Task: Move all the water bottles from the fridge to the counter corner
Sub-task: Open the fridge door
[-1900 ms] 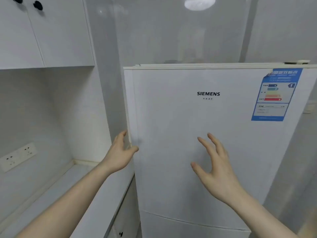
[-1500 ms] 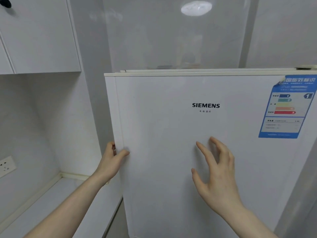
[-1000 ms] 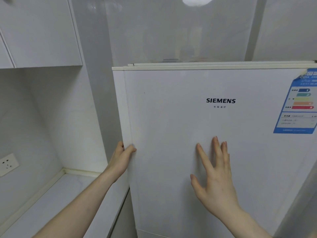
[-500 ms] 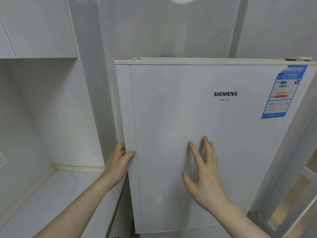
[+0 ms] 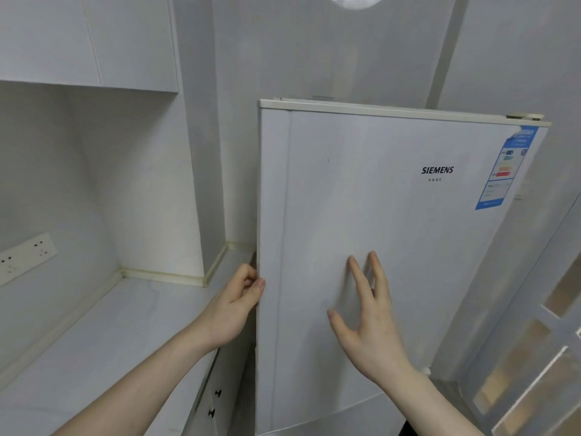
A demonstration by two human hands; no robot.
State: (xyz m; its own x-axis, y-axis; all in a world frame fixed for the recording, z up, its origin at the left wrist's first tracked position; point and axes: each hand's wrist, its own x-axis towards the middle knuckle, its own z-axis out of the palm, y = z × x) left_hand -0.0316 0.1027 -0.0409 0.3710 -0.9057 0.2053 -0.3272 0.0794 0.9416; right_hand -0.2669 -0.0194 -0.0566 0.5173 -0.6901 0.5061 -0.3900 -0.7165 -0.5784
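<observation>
On fridge door [image 5: 393,231]: SIEMENS logo [image 5: 437,170]; left hand [image 5: 231,309] grips edge, right hand [image 5: 371,322] spread.

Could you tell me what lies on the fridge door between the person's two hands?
In the head view, only bare white fridge door lies between the left hand, gripping the door's left edge, and the open right hand at its front.

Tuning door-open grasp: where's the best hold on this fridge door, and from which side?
Grip the fridge door on its free left vertical edge, coming from the counter side, as the left hand does. The front is flat with no visible handle; the hinge cap sits top right. The right hand adds no grip.
</observation>
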